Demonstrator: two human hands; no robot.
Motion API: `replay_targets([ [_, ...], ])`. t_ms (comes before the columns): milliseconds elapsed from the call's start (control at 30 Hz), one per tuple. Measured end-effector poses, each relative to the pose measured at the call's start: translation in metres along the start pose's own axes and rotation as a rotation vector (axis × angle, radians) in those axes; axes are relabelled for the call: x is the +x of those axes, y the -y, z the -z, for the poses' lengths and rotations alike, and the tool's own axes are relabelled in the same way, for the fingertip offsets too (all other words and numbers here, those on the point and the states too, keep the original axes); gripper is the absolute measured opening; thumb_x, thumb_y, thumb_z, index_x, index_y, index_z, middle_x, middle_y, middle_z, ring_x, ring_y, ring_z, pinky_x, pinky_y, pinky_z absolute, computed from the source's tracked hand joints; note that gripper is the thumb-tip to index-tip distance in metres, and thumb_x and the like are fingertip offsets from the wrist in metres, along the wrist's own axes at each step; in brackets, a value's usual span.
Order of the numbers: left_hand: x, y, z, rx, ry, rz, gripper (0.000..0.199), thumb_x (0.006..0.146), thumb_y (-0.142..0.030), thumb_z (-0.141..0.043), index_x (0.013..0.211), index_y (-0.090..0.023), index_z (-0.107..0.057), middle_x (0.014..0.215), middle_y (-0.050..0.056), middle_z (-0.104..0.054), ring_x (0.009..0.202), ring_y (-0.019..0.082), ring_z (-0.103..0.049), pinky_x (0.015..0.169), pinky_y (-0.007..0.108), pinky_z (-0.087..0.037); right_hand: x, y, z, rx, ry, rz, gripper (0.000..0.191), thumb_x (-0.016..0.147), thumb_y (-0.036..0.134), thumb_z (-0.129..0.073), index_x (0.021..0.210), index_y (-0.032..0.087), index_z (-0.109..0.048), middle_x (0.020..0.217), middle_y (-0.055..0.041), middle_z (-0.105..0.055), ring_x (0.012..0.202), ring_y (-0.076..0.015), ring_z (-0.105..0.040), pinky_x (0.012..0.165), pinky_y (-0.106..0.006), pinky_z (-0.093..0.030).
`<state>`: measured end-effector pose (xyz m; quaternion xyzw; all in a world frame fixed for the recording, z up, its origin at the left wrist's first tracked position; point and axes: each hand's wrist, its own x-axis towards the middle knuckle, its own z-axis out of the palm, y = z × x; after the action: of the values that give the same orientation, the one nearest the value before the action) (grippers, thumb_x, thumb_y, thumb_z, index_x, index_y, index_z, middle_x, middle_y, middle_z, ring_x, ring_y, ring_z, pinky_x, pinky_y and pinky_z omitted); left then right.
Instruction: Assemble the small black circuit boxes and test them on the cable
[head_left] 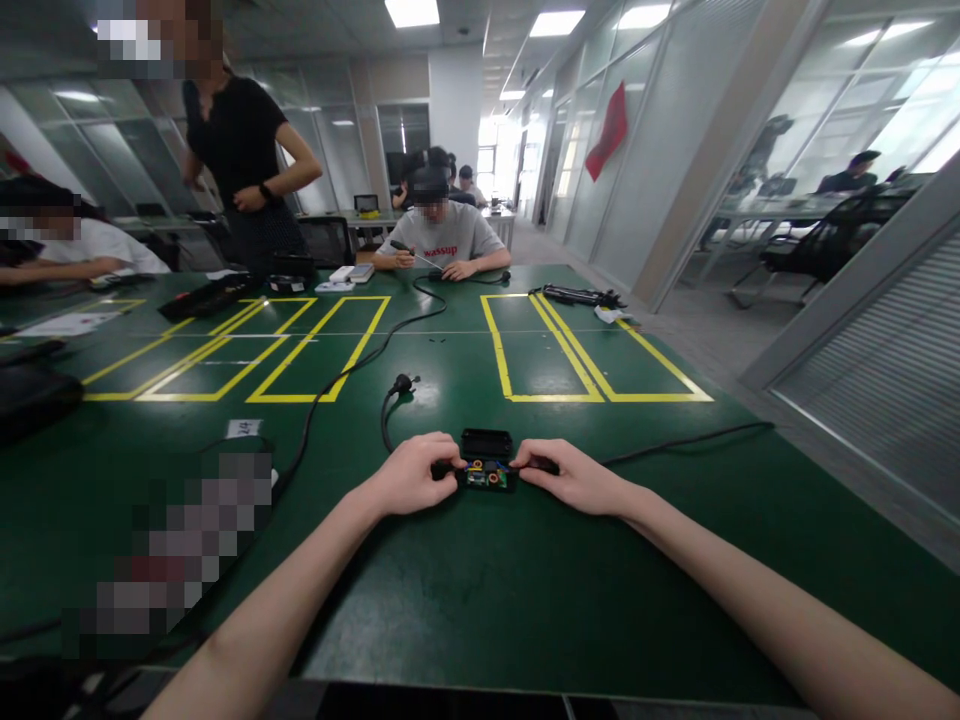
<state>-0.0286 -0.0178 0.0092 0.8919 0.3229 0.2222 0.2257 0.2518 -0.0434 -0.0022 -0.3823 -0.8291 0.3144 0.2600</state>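
An opened black plastic case with a small green circuit board (pixel 487 478) inside lies on the green table between my hands. Copper-coloured coils and thin blue and yellow wires show on the board. Just behind it rests the black cover (pixel 486 442), hollow side up. My left hand (pixel 420 474) pinches the black cable at the left end of the case. At the right end, my right hand (pixel 566 474) is closed on the other black cable (pixel 675 443), which runs off to the right. Behind my left hand lies a black power plug (pixel 403 384) on a curved cord.
The green table (pixel 570 590) carries yellow tape rectangles (pixel 551 397). A long black cable (pixel 352 365) crosses it at left, near a blurred-out object (pixel 187 545). Across the table sits a person (pixel 450 235) with a screwdriver; another person (pixel 240 150) stands at left.
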Motion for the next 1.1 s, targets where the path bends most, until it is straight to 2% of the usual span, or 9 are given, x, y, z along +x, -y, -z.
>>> replay_targets([
  [267,0.003,0.001,-0.001,-0.019,0.006,-0.003,0.011,0.078,-0.010,-0.059,0.071,-0.018,-0.060,0.076,0.000,-0.061,0.070,0.014,-0.057,0.067,0.024,-0.042,-0.002,0.012,0.003,-0.402,0.075,0.167,0.006,0.092,0.016,-0.058,0.091,0.020,-0.061,0.086,-0.0037,-0.066,0.071,-0.0166,-0.059,0.065,-0.028,-0.040],
  [467,0.001,0.001,-0.001,-0.008,0.004,-0.016,0.010,0.080,-0.010,-0.059,0.074,-0.018,-0.062,0.077,0.000,-0.061,0.073,0.015,-0.058,0.070,0.025,-0.043,-0.001,0.021,0.002,-0.676,0.076,0.301,0.011,0.095,0.020,-0.058,0.088,0.018,-0.065,0.085,-0.0067,-0.067,0.080,-0.0203,-0.058,0.072,-0.032,-0.041],
  [633,0.000,0.002,0.000,0.002,-0.001,-0.029,0.012,0.087,-0.022,-0.064,0.076,-0.018,-0.064,0.082,0.002,-0.065,0.077,0.016,-0.061,0.072,0.026,-0.045,0.001,0.025,0.004,-0.714,0.065,0.345,0.014,0.095,0.022,-0.059,0.086,0.017,-0.068,0.080,-0.0065,-0.066,0.078,-0.0202,-0.056,0.072,-0.033,-0.041],
  [733,-0.002,0.002,0.001,0.007,-0.005,-0.041,0.017,0.087,-0.032,-0.072,0.079,-0.018,-0.066,0.087,0.003,-0.066,0.081,0.018,-0.063,0.074,0.027,-0.047,0.003,0.020,0.005,-0.662,0.071,0.363,0.017,0.096,0.023,-0.059,0.084,0.017,-0.069,0.077,-0.0060,-0.066,0.076,-0.0196,-0.056,0.070,-0.032,-0.042],
  [800,-0.002,0.001,0.001,0.025,-0.029,-0.036,0.020,0.085,-0.036,-0.075,0.080,-0.019,-0.066,0.092,0.003,-0.066,0.083,0.018,-0.064,0.076,0.028,-0.049,0.004,0.014,0.002,-0.563,0.032,0.341,0.020,0.097,0.023,-0.058,0.080,0.019,-0.067,0.078,-0.0053,-0.065,0.077,-0.0191,-0.058,0.071,-0.031,-0.044],
  [867,-0.002,-0.002,0.000,0.061,-0.058,-0.037,0.022,0.084,-0.039,-0.077,0.082,-0.019,-0.066,0.096,0.004,-0.065,0.086,0.019,-0.064,0.078,0.029,-0.051,0.007,0.006,-0.004,-0.424,-0.066,0.260,0.022,0.098,0.024,-0.056,0.079,0.020,-0.065,0.083,-0.0049,-0.066,0.075,-0.0175,-0.059,0.070,-0.029,-0.045],
  [967,0.000,-0.005,-0.003,0.128,-0.101,-0.035,0.032,0.080,-0.044,-0.081,0.095,-0.020,-0.067,0.105,0.006,-0.066,0.096,0.023,-0.065,0.086,0.035,-0.053,0.013,-0.003,-0.014,-0.313,-0.275,0.039,0.016,0.099,0.030,-0.056,0.096,0.019,-0.068,0.099,-0.0068,-0.066,0.074,-0.0168,-0.060,0.072,-0.032,-0.049],
  [1033,0.002,-0.004,-0.006,0.162,-0.120,-0.017,0.054,0.073,-0.049,-0.086,0.115,-0.020,-0.065,0.123,0.011,-0.065,0.113,0.029,-0.063,0.099,0.042,-0.051,0.017,-0.008,-0.020,-0.341,-0.363,-0.079,0.026,0.096,0.036,-0.060,0.115,0.020,-0.067,0.112,-0.0104,-0.064,0.088,-0.0221,-0.062,0.082,-0.039,-0.052],
  [1100,0.004,-0.001,-0.008,0.185,-0.104,0.017,0.083,0.068,-0.053,-0.089,0.137,-0.021,-0.055,0.142,0.016,-0.057,0.130,0.035,-0.055,0.111,0.051,-0.044,0.020,-0.011,-0.023,-0.366,-0.353,-0.116,0.032,0.094,0.038,-0.064,0.121,0.020,-0.066,0.118,-0.0129,-0.063,0.107,-0.0286,-0.060,0.093,-0.047,-0.050],
])
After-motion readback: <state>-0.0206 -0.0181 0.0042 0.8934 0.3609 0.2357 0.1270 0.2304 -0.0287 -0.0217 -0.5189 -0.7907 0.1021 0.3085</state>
